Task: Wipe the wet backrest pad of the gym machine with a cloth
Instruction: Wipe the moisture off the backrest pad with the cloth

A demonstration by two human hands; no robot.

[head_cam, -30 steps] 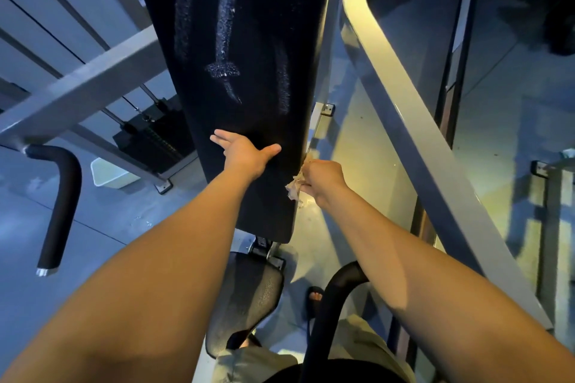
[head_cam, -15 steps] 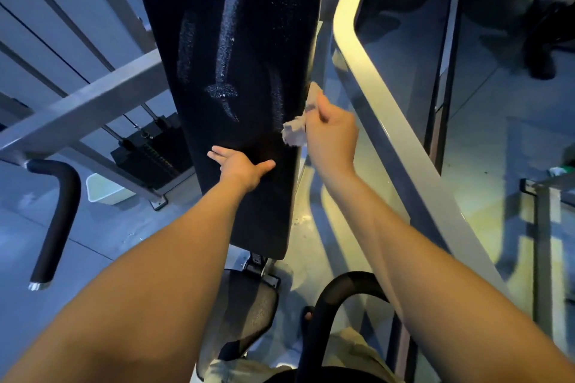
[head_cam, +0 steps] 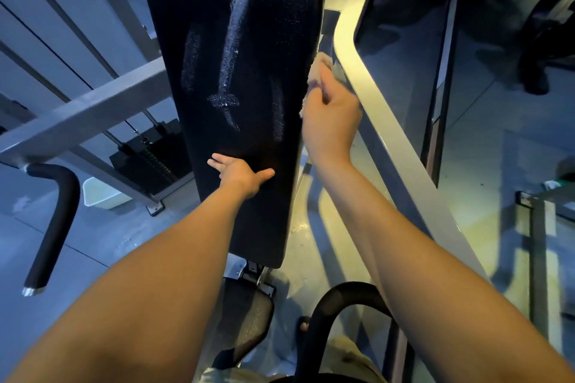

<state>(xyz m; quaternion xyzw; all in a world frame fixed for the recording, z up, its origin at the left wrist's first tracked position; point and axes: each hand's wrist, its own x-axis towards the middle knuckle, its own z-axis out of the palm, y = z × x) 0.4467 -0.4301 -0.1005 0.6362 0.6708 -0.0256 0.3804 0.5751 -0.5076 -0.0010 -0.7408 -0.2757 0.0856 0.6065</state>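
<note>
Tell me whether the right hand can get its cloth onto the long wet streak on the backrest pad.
Probably yes. The right hand holds the cloth at the right edge of the pad, level with the streak; only bare pad lies between, and the left hand rests lower down.

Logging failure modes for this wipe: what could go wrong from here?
The cloth in the right hand is at the pad's right edge, close to the grey bar; knuckles could hit it.
Wet streaks lie mid-pad, left of the cloth; edge strokes may miss them.
The left hand lies flat on the pad and could slip.
</note>
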